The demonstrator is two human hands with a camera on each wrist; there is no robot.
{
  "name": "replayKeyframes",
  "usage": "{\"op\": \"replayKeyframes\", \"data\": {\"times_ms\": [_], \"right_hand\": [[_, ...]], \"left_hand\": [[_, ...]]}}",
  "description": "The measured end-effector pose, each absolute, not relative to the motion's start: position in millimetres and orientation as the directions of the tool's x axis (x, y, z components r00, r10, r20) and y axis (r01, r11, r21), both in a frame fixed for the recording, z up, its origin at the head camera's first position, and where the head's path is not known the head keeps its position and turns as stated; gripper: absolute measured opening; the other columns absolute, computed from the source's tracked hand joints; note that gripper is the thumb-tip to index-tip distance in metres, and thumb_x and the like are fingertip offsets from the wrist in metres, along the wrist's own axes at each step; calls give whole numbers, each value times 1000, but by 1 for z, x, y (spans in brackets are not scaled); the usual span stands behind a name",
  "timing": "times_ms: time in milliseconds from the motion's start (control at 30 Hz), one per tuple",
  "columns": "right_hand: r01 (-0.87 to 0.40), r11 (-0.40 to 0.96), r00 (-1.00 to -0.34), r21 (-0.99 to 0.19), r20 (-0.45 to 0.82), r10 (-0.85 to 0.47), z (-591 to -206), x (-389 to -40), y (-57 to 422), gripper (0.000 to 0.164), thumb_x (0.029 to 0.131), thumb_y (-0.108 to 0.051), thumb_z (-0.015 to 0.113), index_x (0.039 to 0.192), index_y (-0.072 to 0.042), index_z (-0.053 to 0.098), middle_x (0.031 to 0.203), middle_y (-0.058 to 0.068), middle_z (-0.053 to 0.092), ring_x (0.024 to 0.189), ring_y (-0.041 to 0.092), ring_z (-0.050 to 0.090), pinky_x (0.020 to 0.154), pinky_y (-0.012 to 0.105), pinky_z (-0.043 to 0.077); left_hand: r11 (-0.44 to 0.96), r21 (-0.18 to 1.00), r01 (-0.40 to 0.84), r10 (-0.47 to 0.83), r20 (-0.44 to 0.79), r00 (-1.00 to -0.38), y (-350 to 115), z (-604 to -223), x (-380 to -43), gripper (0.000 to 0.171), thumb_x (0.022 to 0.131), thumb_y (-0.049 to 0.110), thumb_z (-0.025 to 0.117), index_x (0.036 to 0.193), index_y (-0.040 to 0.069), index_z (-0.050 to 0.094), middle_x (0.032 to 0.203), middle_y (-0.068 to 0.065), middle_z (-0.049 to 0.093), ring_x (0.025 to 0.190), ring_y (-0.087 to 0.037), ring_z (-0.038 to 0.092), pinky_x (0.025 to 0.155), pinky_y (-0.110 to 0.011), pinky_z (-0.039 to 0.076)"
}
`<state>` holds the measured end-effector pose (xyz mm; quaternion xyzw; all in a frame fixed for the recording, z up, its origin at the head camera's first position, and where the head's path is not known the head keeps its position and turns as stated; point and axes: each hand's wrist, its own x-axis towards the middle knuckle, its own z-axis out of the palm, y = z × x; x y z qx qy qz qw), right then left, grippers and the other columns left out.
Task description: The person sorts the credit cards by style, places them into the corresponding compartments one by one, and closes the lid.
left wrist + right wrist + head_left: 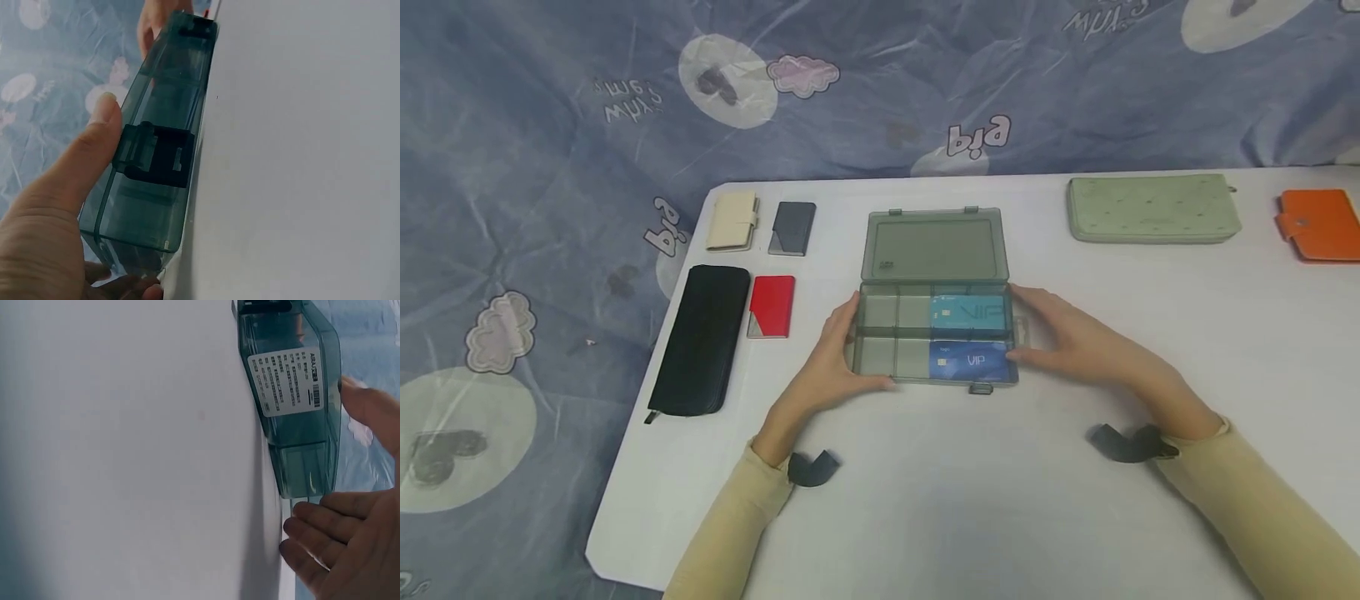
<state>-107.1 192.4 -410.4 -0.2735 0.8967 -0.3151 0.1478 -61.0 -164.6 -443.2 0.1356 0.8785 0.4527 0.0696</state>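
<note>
A translucent green plastic box [875, 333] lies on the table with its lid [936, 246] tipped back. Its base has several compartments. A teal VIP card [958, 312] lies in the far right part, and a blue VIP card [958, 362] in the near right part. My left hand [831, 367] grips the left end, thumb along the front edge and fingers down the side. At the right end is my right hand [1075, 337], its thumb at the rim beside the blue card. In the right wrist view its relaxed fingers [325, 528] spread by the box's corner, near a white label [287, 381].
To the left lie a black zip wallet [700, 342], a red card holder [771, 304], a dark grey card holder [792, 227] and a cream wallet [732, 221]. A green zip wallet [1153, 208] and an orange wallet [1321, 225] lie at the back right of the white table [940, 492].
</note>
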Motion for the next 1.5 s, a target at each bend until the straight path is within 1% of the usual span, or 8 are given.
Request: {"op": "replayKeyframes", "data": {"times_ms": [133,267,367,500,633,833,1133,1500], "right_hand": [[-343,634,-821,-693,-107,-561,-415,-119,200,93,78,-39,73,149,-14,19,146,14,34,130,34,36,104,52,29],[-244,608,-847,-755,-140,-513,-419,-133,203,87,83,-34,70,149,-20,16,140,12,44,111,29,53,95,46,39],[-200,589,-860,-783,-147,-488,-419,-142,204,84,85,-30,68,150,-20,16,140,12,43,98,22,59,89,32,44],[-166,531,-857,-831,-145,-495,-418,-151,204,82,87,-24,66,150,-14,14,147,11,35,92,12,61,79,15,44],[-120,455,-843,-882,-151,-516,-418,-154,204,81,88,-18,65,150,-14,13,149,12,30,91,8,60,79,12,44],[-112,370,-834,-922,-115,-539,-421,-155,204,84,88,-8,63,151,-18,7,153,13,20,91,9,58,78,14,45],[-291,188,-793,-938,127,-596,-424,-155,202,95,81,16,58,151,-18,2,152,18,13,119,6,45,77,15,48],[-318,156,-813,-935,184,-553,-426,-152,202,93,79,20,58,150,-15,10,151,18,16,117,9,49,79,16,48]], "left_hand": [[534,832,148,294,-18,-956,-159,-441,-76,115,65,49,80,150,23,8,145,-3,28,123,-16,35,96,-42,41],[427,900,86,256,-30,-966,-158,-439,-97,90,81,43,67,150,19,13,140,-3,37,115,-18,43,94,-39,40],[303,952,44,245,-34,-969,-160,-438,-114,78,89,31,59,150,15,13,142,-1,38,111,-18,46,94,-36,38],[176,984,-2,296,-55,-953,-164,-436,-133,75,88,12,55,150,12,13,147,-2,34,107,-21,47,94,-32,37],[90,995,-31,358,-61,-932,-167,-430,-137,73,86,-1,52,149,8,16,149,-7,31,107,-27,44,89,-25,40],[55,998,10,392,-12,-920,-166,-420,-133,72,85,-7,53,148,3,19,147,-15,31,102,-30,44,80,-17,43],[60,997,54,391,27,-920,-167,-419,-131,76,85,-9,57,148,6,18,152,-6,23,111,-34,40,89,-23,40],[51,997,50,388,26,-921,-168,-418,-130,74,83,-8,60,146,7,23,140,-18,34,105,-38,43,90,-28,39]]}}
